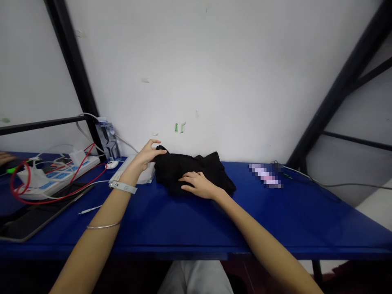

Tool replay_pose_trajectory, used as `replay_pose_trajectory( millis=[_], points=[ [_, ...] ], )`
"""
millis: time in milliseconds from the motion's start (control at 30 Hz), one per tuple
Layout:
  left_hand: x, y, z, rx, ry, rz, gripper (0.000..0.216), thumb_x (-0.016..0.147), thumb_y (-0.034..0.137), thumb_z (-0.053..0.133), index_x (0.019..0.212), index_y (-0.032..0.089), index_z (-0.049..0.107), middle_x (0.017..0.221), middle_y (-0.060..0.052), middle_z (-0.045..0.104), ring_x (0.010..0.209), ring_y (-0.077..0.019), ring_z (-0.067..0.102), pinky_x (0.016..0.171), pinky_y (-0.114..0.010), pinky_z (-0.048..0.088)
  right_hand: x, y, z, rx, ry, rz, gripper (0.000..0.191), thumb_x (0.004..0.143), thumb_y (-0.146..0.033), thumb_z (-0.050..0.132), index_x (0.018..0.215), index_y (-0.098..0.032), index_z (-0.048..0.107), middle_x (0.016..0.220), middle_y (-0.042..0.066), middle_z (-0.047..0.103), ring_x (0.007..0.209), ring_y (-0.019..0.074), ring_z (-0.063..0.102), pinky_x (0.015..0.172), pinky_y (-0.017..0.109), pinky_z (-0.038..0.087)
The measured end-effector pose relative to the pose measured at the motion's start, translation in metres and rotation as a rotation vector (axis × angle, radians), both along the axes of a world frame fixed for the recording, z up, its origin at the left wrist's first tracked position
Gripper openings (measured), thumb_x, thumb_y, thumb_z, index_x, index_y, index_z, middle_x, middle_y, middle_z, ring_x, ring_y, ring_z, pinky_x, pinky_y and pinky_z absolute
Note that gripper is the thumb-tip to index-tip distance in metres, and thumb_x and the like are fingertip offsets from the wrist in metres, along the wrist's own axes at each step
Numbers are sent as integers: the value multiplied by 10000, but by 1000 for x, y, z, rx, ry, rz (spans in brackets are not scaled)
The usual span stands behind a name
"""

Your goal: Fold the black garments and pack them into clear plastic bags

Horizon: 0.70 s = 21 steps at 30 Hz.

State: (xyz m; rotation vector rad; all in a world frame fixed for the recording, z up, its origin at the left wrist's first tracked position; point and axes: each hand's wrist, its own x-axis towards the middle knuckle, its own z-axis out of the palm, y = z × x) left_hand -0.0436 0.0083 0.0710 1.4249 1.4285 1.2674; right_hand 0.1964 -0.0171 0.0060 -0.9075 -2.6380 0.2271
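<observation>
A crumpled black garment lies on the blue table close to the white wall. My left hand pinches the garment's far left corner between thumb and fingers, over a folded white cloth. My right hand lies flat on the garment's near edge, fingers spread and pointing left. A pale band and a thin bangle sit on my left forearm.
At the left stand a white power strip with red and white cables, a dark tablet and a small clear carton by a black frame post. Another person's fingertips show at the far left edge. A blurred item lies at the right.
</observation>
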Motion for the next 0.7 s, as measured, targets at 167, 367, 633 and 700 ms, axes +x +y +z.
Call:
replay_pose_trajectory(
  millis=[167,367,633,700],
  points=[
    [67,-12,1,61,-23,-178,474,792,262,646,1222,219,452,823,-7,634,750,-137,621,651,-233,463,19,18,-2,-67,557,-239,285,923,-301,401,1013,-208,654,1024,53,688,960,185,625,904,344,448],
    [64,-5,-16,205,251,-180,300,863,400,518,1066,195,600,998,-69,686,910,-182,631,802,-293,463,43,30,1,60,902,-617,239,837,-249,413,942,-184,617,848,49,663,773,185,614,759,320,470],
    [46,9,-43,-8,854,-139,537,836,625,406,630,185,635,742,-100,684,808,-275,642,691,-321,417,28,13,-5,174,72,-497,241,848,-133,443,939,-192,658,943,69,662,909,209,592,814,344,387],
    [55,11,-52,-8,891,-91,589,815,691,388,636,186,633,845,-128,690,937,-318,621,735,-341,423,23,10,-9,175,-7,-486,242,871,-149,450,993,-191,654,992,80,657,959,223,588,829,358,376]
  ],
)
